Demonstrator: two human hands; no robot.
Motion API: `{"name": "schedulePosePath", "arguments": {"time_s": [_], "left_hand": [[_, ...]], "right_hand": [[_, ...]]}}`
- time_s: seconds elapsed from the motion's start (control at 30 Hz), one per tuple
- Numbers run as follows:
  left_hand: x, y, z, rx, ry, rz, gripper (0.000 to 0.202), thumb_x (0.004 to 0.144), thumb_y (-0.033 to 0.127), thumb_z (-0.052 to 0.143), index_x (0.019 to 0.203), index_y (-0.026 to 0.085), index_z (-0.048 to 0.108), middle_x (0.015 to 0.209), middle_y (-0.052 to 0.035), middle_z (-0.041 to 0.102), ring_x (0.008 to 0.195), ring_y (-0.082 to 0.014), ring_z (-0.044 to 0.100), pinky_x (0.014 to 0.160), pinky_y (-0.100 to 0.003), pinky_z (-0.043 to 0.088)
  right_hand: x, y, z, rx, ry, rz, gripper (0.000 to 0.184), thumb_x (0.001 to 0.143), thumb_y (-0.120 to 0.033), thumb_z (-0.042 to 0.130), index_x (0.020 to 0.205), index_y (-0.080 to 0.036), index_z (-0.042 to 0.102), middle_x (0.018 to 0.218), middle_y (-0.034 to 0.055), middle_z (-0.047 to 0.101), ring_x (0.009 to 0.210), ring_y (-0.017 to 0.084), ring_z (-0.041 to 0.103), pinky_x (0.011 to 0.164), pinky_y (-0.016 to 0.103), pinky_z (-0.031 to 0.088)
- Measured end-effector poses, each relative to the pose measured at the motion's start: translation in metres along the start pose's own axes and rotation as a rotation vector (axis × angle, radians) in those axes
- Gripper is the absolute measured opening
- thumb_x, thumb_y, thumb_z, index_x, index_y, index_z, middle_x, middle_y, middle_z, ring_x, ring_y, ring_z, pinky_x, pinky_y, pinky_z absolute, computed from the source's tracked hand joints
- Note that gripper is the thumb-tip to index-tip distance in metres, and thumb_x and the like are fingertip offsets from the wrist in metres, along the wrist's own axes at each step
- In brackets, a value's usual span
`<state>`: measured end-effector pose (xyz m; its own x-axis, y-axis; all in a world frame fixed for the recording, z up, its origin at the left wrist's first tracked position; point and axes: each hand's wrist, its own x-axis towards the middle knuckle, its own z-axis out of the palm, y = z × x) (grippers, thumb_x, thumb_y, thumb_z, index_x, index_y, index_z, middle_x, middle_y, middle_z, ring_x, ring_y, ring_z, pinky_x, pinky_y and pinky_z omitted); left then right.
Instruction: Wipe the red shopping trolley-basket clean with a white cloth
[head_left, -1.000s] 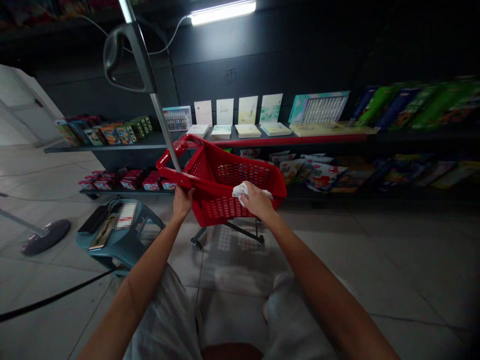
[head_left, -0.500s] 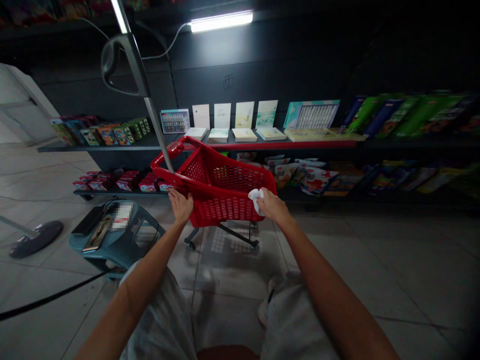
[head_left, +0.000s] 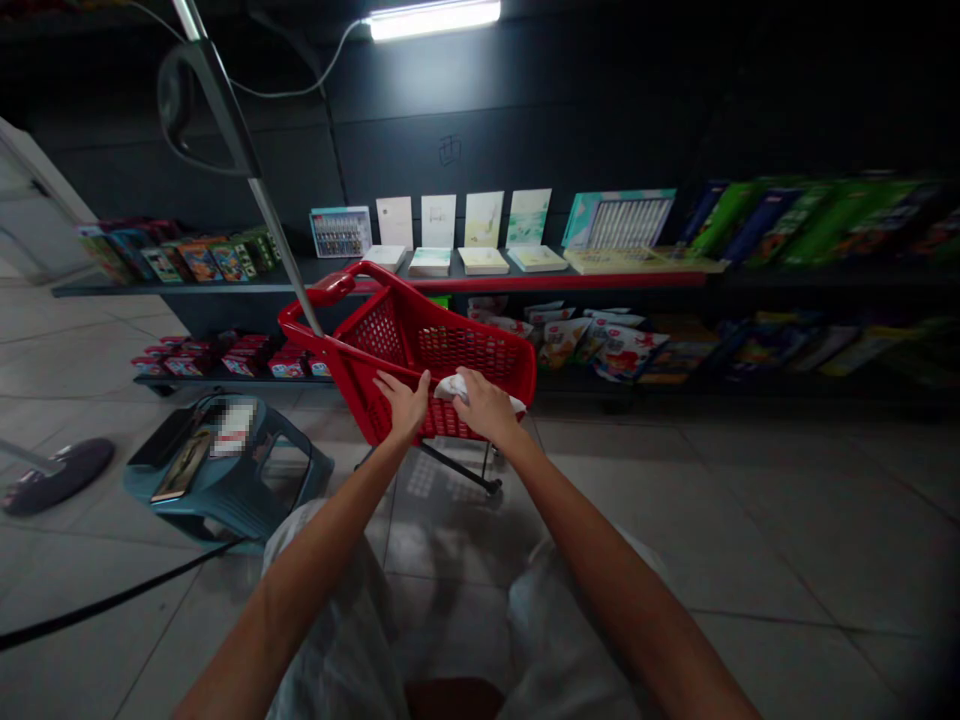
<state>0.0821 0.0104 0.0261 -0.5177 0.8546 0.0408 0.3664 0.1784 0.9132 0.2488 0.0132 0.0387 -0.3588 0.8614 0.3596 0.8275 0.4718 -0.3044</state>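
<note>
A small red plastic shopping cart (head_left: 352, 385) with a perforated basket stands in front of me, its handle at the left. My right hand (head_left: 486, 405) presses a crumpled white cloth (head_left: 452, 387) onto the upper rim of the cart's near side; part of the cloth sticks out to the right under the hand. Against the same side, just left of it, rests my left hand (head_left: 405, 405), fingers spread and thumb up near the rim, with nothing in it. A metal pole (head_left: 274, 225) rises beside the cart's handle.
Behind the cart, a dark shelf (head_left: 442, 286) holds upright booklets, boxed sets and packets, with snack bags (head_left: 622, 348) below. At the left stand a blue-grey stool (head_left: 255, 500) bearing flat items and a round pole base (head_left: 64, 478). A lit tube lamp (head_left: 435, 18) hangs above.
My right hand has slid left along the rim with the cloth. My left hand has moved right along the cart's side, so the two hands are now close together. The view has shifted slightly.
</note>
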Motion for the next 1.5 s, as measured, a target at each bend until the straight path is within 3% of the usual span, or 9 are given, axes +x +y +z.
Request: {"name": "schedulePosePath", "arguments": {"time_s": [0.37,0.6,0.87,1.03,1.13,1.23,1.33,1.43,1.5], "left_hand": [[0.015,-0.015,-0.023,0.08,0.023,0.053,0.12,0.089,0.053,0.07,0.164,0.003,-0.009,0.172,-0.0322,-0.012,0.164,-0.0334,-0.006,0.133,-0.044,0.015],[0.018,-0.02,-0.025,0.056,0.003,0.07,0.122,0.088,0.053,0.07,0.164,0.004,-0.011,0.171,-0.0334,-0.015,0.162,-0.0347,-0.012,0.13,-0.049,0.025],[0.015,-0.018,-0.026,0.054,-0.016,0.065,0.12,0.09,0.052,0.068,0.164,0.002,-0.011,0.171,-0.0336,-0.017,0.161,-0.0331,-0.016,0.131,-0.046,0.02],[0.009,-0.013,-0.04,0.161,-0.014,0.093,0.101,0.096,0.05,0.059,0.167,0.001,0.005,0.173,-0.0326,0.004,0.163,-0.0358,0.016,0.129,-0.046,0.028],[0.01,-0.009,-0.06,0.27,-0.045,0.108,0.084,0.095,0.048,0.061,0.163,0.009,0.032,0.163,-0.0284,0.041,0.15,-0.0388,0.047,0.123,-0.051,0.038],[0.014,-0.005,-0.082,0.345,-0.029,0.161,0.052,0.095,0.045,0.06,0.141,0.02,0.062,0.137,-0.0169,0.07,0.128,-0.0357,0.066,0.114,-0.051,0.048],[0.019,-0.005,-0.098,0.348,0.124,0.3,0.034,0.094,0.036,0.06,0.126,0.025,0.068,0.13,-0.0106,0.072,0.122,-0.0296,0.068,0.11,-0.045,0.051],[0.028,-0.01,-0.103,0.321,0.299,0.334,0.05,0.09,0.034,0.066,0.137,0.022,0.055,0.143,-0.0147,0.06,0.13,-0.0305,0.062,0.108,-0.044,0.053],[0.035,-0.015,-0.101,0.291,0.31,0.299,0.06,0.088,0.038,0.07,0.141,0.019,0.048,0.146,-0.017,0.056,0.132,-0.0315,0.061,0.107,-0.044,0.053]], "right_hand": [[-0.017,0.015,-0.004,0.097,-0.096,-0.065,0.058,0.095,-0.028,0.059,0.152,-0.021,0.049,0.155,0.0092,0.056,0.13,0.028,0.063,0.104,0.039,0.054],[-0.025,0.039,-0.013,0.143,-0.159,-0.068,0.058,0.094,-0.024,0.059,0.15,-0.024,0.049,0.153,0.0079,0.058,0.136,0.024,0.058,0.11,0.034,0.048],[-0.03,0.048,-0.026,0.134,-0.213,-0.061,0.052,0.092,-0.022,0.058,0.144,-0.022,0.052,0.142,0.0088,0.065,0.126,0.025,0.064,0.101,0.031,0.049],[-0.028,0.043,-0.031,0.047,-0.205,-0.016,0.048,0.096,-0.027,0.054,0.144,-0.024,0.052,0.14,0.0089,0.066,0.122,0.025,0.065,0.091,0.029,0.05],[-0.023,0.046,-0.036,-0.007,-0.211,0.047,0.044,0.097,-0.029,0.053,0.141,-0.025,0.054,0.135,0.0086,0.069,0.116,0.025,0.068,0.087,0.03,0.05],[-0.016,0.056,-0.043,-0.056,-0.234,0.14,0.043,0.097,-0.031,0.053,0.139,-0.025,0.056,0.133,0.0095,0.069,0.111,0.026,0.069,0.086,0.031,0.05],[-0.011,0.068,-0.046,-0.077,-0.213,0.211,0.045,0.098,-0.031,0.051,0.142,-0.026,0.054,0.137,0.0117,0.067,0.112,0.028,0.068,0.088,0.035,0.05],[-0.008,0.079,-0.044,-0.071,-0.149,0.273,0.047,0.097,-0.028,0.049,0.143,-0.024,0.054,0.14,0.0143,0.064,0.116,0.03,0.066,0.092,0.039,0.051],[-0.006,0.085,-0.039,-0.058,-0.081,0.29,0.049,0.095,-0.024,0.047,0.145,-0.022,0.053,0.143,0.0162,0.061,0.122,0.031,0.063,0.097,0.041,0.05]]}}
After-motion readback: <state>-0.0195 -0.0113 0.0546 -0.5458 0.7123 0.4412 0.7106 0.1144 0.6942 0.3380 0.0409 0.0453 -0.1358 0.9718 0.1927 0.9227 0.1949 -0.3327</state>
